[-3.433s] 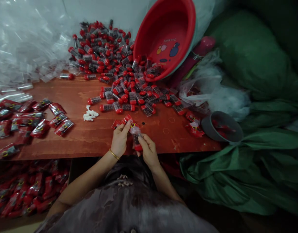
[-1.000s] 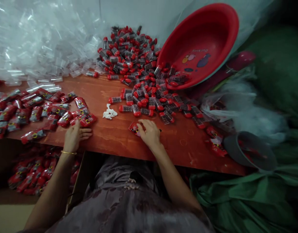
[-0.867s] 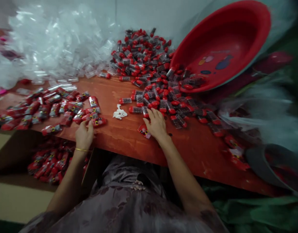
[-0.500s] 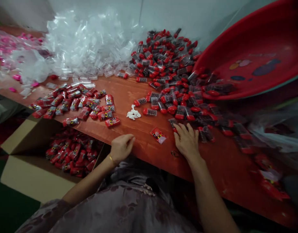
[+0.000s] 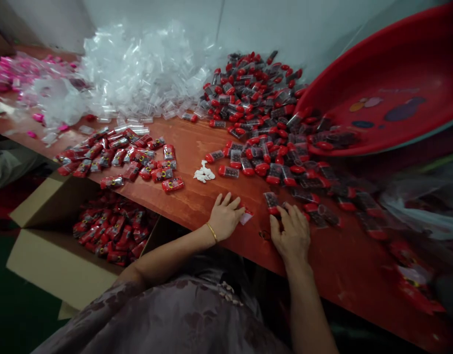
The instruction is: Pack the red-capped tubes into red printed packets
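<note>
Reddish table (image 5: 191,142) above carton (image 5: 60,265) of packets (image 5: 116,231), left hand (image 5: 225,217) spread, right hand (image 5: 293,235) at capsule (image 5: 271,201), grip unclear

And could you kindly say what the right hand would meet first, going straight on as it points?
Probably the red-capped tube just ahead of the right hand; depth is unclear, so they may already be touching.

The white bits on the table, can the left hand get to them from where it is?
Probably yes: the left hand is close to the white bits, and only tabletop shows between them.
</note>
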{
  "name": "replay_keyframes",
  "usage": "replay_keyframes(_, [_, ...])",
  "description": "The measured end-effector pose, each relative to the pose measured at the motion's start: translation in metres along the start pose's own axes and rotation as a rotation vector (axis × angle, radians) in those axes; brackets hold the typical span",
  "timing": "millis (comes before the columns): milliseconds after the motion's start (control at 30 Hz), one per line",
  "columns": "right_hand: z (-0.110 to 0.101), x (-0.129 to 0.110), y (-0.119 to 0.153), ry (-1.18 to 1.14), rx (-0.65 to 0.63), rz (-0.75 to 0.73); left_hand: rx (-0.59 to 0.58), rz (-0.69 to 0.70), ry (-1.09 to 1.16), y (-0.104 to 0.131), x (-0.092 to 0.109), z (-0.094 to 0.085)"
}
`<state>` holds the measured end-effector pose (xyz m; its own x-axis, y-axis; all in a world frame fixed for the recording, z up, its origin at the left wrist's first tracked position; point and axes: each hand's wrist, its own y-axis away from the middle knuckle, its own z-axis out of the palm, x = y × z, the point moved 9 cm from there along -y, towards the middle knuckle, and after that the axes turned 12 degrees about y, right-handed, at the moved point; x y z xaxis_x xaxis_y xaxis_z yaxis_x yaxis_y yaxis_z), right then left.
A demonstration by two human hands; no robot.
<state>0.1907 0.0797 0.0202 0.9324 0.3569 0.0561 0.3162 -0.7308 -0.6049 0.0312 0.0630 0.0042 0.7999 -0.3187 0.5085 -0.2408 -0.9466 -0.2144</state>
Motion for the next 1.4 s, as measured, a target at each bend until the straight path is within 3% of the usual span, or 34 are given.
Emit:
replay_keyframes(167, [-0.002, -0.001, 0.002, -0.037, 0.027, -0.027, -0.033, -0.010, 0.022, -0.002, 0.003, 0.001])
replay_keyframes(333, [-0.004, -0.002, 0.002, -0.025, 0.061, -0.043, 0.038, -0.049, 0.036, -0.004, 0.001, -0.004])
replay_keyframes(467, [-0.007, -0.005, 0.000, -0.009, 0.051, -0.029, -0.026, -0.075, 0.078, -0.005, -0.004, -0.002])
replay_keyframes(667, [-0.008, -0.005, -0.004, -0.041, -0.041, 0.039, 0.015, -0.118, 0.311, -0.005, -0.009, -0.008])
replay_keyframes(767, [-0.010, -0.002, -0.005, -0.034, -0.044, 0.066, 0.068, -0.161, 0.394, -0.003, -0.014, -0.020])
replay_keyframes(867, [-0.010, 0.000, -0.005, -0.043, -0.046, 0.070, 0.216, -0.215, 0.295, -0.002, -0.030, -0.050])
replay_keyframes(967, [-0.008, 0.001, -0.005, -0.068, -0.042, 0.071, 0.341, -0.321, 0.101, -0.004, -0.060, -0.082])
replay_keyframes(1067, [-0.010, 0.002, -0.006, -0.073, -0.010, 0.078, 0.364, -0.445, -0.034, -0.008, -0.095, -0.100])
replay_keyframes(1233, [-0.016, 0.000, -0.008, -0.038, 0.033, 0.082, 0.258, -0.451, -0.080, -0.025, -0.123, -0.100])
replay_keyframes(1400, [-0.016, 0.001, -0.009, -0.035, 0.034, 0.090, 0.155, -0.436, -0.127, -0.034, -0.121, -0.096])
